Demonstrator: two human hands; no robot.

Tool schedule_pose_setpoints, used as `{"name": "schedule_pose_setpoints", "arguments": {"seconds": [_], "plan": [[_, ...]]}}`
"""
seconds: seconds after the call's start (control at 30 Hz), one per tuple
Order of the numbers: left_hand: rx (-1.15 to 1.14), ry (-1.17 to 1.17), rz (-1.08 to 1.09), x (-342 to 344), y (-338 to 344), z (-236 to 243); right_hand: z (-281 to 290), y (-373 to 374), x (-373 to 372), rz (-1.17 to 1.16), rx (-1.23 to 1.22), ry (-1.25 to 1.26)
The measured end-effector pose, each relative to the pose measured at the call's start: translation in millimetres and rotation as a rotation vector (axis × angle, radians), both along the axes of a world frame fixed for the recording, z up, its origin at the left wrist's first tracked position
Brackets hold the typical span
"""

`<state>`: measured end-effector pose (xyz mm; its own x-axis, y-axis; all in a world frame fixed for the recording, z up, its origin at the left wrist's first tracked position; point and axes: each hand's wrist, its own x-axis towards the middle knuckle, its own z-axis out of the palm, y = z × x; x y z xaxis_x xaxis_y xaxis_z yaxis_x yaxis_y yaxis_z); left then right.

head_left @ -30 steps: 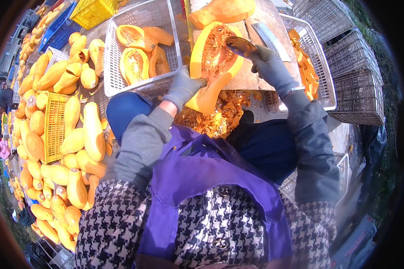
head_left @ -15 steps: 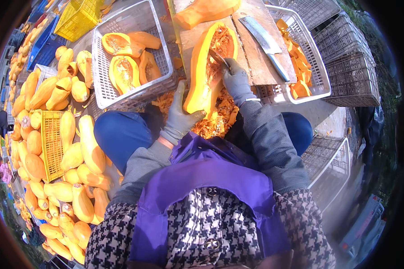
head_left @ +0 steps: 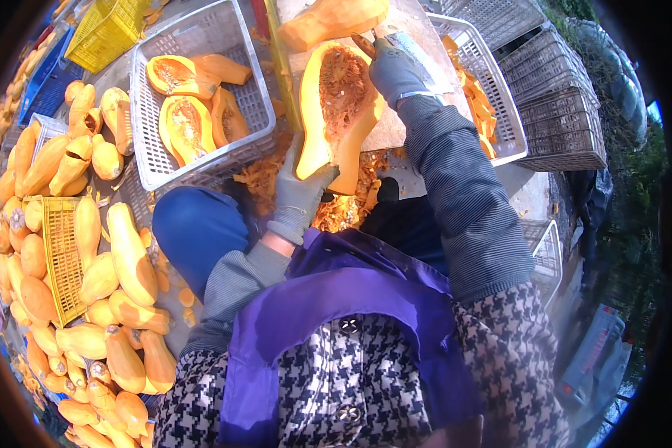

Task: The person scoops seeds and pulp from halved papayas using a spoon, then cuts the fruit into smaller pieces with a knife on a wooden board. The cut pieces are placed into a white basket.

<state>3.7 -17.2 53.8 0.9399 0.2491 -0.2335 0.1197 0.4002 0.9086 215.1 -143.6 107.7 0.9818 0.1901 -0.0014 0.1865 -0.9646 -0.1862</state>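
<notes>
My left hand, in a grey glove, is closed around the near, narrow end of a halved pumpkin. The pumpkin is long and orange, with its cut face up, and its hollow shows stringy pulp and a few seeds. It leans against the near edge of a wooden board. My gloved right hand is above the board, right of the pumpkin, closed on a small dark-brown tool whose exact kind I cannot make out. A cleaver lies on the board, mostly hidden behind that hand.
A peeled pumpkin lies at the board's far end. A white crate on the left holds pumpkin halves; another crate on the right holds orange pieces. Scraped pulp is heaped below. Many whole pumpkins cover the left ground.
My right hand has lifted the tool out of the pumpkin's hollow and moved it up and away over the board. The hollow shows less loose pulp. My left hand keeps its hold.
</notes>
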Motion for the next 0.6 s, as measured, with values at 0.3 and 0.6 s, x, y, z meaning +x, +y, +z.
{"name": "schedule_pose_setpoints", "arguments": {"seconds": [0.3,0.6], "plan": [[0.025,-0.026,-0.024,2.2,-3.4,-9.4,-3.6,18.1,-43.1,0.279,-0.306,0.031],[0.207,-0.076,-0.005,1.2,-7.8,-12.9,-14.5,11.0,5.8,0.252,-0.418,-0.096]]}}
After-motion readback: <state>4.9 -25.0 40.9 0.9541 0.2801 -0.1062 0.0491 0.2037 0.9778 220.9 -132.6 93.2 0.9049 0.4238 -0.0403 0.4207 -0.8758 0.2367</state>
